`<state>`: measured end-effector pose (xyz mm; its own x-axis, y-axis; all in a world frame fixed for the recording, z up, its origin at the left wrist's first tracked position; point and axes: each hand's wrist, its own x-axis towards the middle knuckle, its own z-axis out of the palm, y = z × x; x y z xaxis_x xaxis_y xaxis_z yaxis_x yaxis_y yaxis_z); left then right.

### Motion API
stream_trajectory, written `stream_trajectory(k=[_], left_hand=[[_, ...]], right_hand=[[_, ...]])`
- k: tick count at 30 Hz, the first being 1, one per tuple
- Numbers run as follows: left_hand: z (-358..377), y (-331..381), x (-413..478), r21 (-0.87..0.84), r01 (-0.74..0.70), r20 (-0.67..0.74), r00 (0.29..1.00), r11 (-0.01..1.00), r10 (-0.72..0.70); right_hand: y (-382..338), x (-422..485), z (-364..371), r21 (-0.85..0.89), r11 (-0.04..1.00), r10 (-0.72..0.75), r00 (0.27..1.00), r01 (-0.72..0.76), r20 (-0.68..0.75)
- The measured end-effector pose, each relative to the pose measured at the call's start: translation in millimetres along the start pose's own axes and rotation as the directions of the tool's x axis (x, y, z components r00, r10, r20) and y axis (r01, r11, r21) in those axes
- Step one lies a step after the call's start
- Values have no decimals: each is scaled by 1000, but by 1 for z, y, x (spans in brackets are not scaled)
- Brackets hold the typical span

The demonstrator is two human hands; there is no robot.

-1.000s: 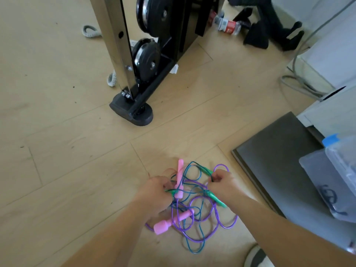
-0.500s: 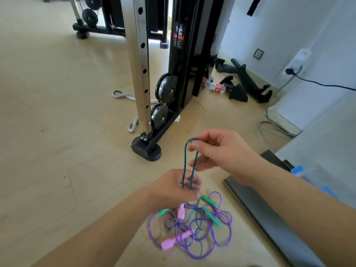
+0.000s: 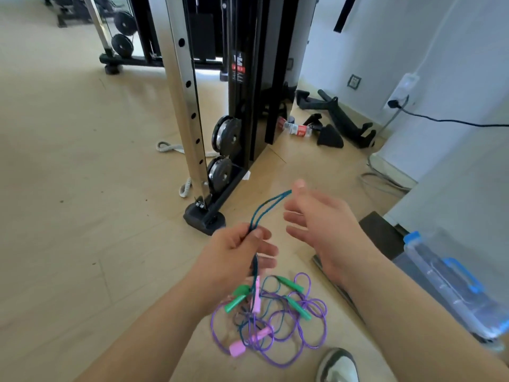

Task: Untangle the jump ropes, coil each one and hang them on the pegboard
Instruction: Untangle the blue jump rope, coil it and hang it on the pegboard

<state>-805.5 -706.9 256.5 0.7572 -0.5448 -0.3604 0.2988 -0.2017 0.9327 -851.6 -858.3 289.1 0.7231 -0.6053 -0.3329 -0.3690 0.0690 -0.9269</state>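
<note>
The left hand [image 3: 237,252] is gripping a doubled length of thin teal jump-rope cord [image 3: 265,209] between thumb and curled fingers. It is holding the cord lifted above the tangled heap of thin purple and teal cords [image 3: 261,323], probably so the teal line is pulling clear and its path can be followed. The right hand [image 3: 327,224] is hovering just beside it with fingers spread and straight, gripping nothing. The bend of the teal loop is ending right at its upper fingertip; touching or not, cannot tell. The heap is lying on the pale wooden floor [image 3: 82,244] below both hands, with pink plastic handles [image 3: 238,346] and green plastic handles [image 3: 234,301] caught up in it, so untangling is looking barely started and nothing is coiled. The teal cord is running down from the left fist into the knot beside a pink handle, likely snagging there. No pegboard is showing. A clear plastic storage box with blue latches [image 3: 451,285] is sitting to the right, a grey-and-white shoe [image 3: 338,365] just beside the heap, and a black-and-steel cable machine [image 3: 190,106] is standing beyond.
</note>
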Motion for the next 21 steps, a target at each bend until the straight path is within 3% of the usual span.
stream_trajectory(k=[2,4,6,8,11,14,21], left_hand=[[-1,13,0,-91,-26,-80,997,995,18],[-3,25,1,-100,-99,-167,983,990,82],[-5,32,3,-15,-169,-271,949,986,158],[-8,37,4,-29,-223,-331,922,974,201],[-15,48,6,-114,-255,-342,917,960,203],[-28,45,11,-30,-217,-377,906,976,190],[-49,11,15,192,44,-234,972,980,2]], right_hand=[[6,-1,8,-104,994,59,969,-35,242],[14,-5,14,-66,998,46,824,-11,565],[20,-6,11,-55,998,48,726,-13,686],[24,-3,3,-99,994,93,729,-34,678],[26,-3,-4,-268,962,151,719,50,679],[26,-4,-6,-255,965,148,673,63,725],[20,-7,0,-368,909,5,875,198,483]])
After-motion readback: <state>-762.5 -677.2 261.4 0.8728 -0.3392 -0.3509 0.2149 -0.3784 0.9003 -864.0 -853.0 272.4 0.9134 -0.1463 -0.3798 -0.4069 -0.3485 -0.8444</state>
